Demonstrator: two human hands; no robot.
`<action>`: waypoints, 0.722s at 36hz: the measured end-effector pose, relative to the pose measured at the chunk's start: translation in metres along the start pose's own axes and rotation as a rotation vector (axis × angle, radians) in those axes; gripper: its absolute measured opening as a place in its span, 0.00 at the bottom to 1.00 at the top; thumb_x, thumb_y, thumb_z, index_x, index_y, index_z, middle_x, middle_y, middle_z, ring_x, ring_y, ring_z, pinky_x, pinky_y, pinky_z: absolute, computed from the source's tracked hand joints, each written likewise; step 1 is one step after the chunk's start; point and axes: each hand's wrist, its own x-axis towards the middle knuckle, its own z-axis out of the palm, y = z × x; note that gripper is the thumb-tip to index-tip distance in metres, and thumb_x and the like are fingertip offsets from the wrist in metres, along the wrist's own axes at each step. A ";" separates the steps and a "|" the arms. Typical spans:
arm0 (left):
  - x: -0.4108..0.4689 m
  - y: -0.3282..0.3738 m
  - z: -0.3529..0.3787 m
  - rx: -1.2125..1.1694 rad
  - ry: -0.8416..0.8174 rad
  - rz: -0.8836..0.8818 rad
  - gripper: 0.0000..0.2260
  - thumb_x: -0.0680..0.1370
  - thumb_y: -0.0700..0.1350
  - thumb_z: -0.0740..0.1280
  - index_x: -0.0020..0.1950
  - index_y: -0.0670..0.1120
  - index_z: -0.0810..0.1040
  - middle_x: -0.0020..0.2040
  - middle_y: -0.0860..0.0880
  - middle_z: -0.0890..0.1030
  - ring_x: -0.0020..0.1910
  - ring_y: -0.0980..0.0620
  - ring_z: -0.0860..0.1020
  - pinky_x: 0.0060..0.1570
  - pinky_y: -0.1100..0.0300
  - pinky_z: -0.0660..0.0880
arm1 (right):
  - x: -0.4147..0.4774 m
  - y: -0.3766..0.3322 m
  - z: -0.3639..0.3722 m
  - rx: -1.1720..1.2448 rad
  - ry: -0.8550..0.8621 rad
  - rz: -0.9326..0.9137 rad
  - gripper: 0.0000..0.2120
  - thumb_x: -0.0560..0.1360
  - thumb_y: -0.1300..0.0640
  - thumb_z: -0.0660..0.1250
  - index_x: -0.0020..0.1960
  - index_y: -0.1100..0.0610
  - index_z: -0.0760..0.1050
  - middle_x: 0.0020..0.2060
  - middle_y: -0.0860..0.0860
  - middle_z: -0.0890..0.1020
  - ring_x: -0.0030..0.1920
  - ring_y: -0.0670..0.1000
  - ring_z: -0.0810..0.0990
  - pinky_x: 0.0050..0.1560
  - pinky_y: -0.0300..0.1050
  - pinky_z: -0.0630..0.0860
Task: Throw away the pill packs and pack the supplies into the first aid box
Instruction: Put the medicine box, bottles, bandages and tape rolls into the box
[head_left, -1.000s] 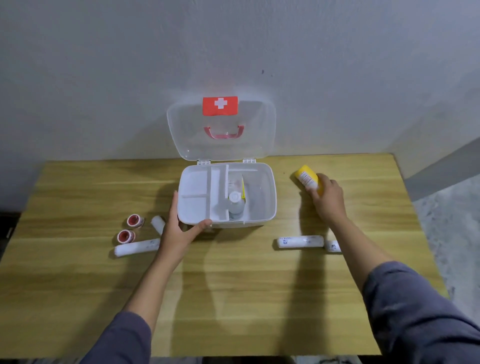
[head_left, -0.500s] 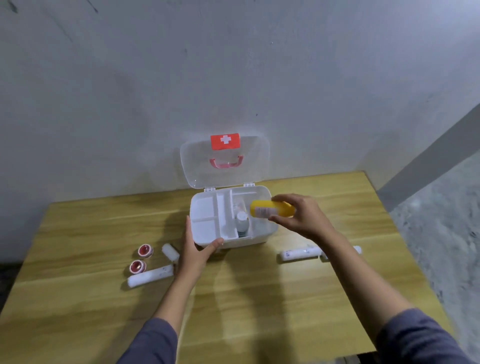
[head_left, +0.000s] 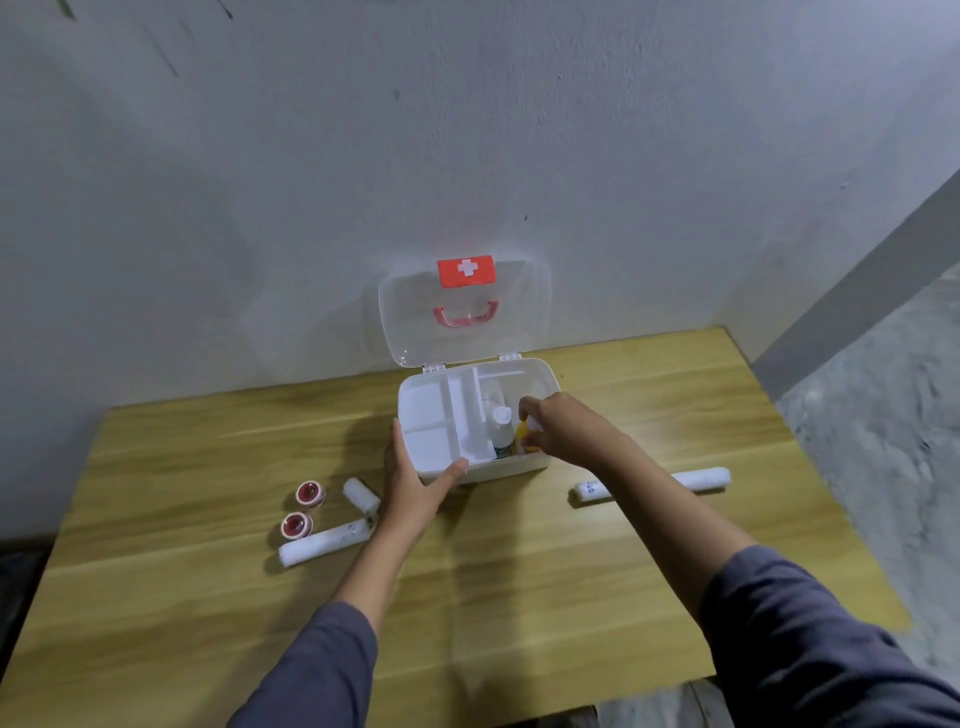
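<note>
The white first aid box (head_left: 431, 415) stands open on the wooden table, its clear lid (head_left: 462, 312) with a red cross label leaning on the wall. My left hand (head_left: 415, 483) grips the box's front left corner. My right hand (head_left: 561, 428) reaches into the right compartment, fingers closed on a yellow bottle (head_left: 521, 434) that stands inside next to a white-capped bottle (head_left: 501, 426). Left of the box lie two red tape rolls (head_left: 310, 493) (head_left: 296, 525), a short white gauze roll (head_left: 361, 494) and a long white roll (head_left: 324, 543). Another long white roll (head_left: 698, 479) lies behind my right forearm.
The table (head_left: 208, 597) is pushed against a grey wall. Its right edge drops to a speckled floor (head_left: 883, 415). The box's left tray compartments hold nothing visible.
My right hand carried the yellow bottle from the table's right side over the box and lowered it into the right compartment. The left hand stayed on the box. The camera view shifted.
</note>
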 end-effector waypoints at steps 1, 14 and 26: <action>0.001 0.000 -0.001 0.007 -0.008 0.004 0.47 0.68 0.56 0.75 0.77 0.48 0.49 0.76 0.47 0.58 0.75 0.49 0.58 0.73 0.46 0.60 | -0.001 0.000 0.003 0.004 0.011 0.004 0.16 0.73 0.57 0.66 0.59 0.60 0.70 0.50 0.62 0.80 0.50 0.60 0.76 0.47 0.52 0.75; 0.012 -0.009 -0.002 -0.002 -0.026 0.072 0.51 0.60 0.65 0.73 0.75 0.50 0.53 0.73 0.49 0.64 0.72 0.50 0.63 0.71 0.47 0.64 | -0.059 0.054 0.040 0.438 0.680 0.169 0.13 0.76 0.59 0.64 0.60 0.59 0.74 0.57 0.56 0.80 0.59 0.55 0.75 0.58 0.40 0.67; 0.013 -0.012 0.000 -0.003 0.007 0.137 0.46 0.64 0.59 0.75 0.74 0.50 0.56 0.70 0.51 0.67 0.68 0.54 0.66 0.64 0.59 0.63 | -0.113 0.152 0.107 0.273 0.440 0.527 0.18 0.75 0.62 0.64 0.64 0.65 0.70 0.67 0.64 0.69 0.69 0.62 0.65 0.69 0.54 0.62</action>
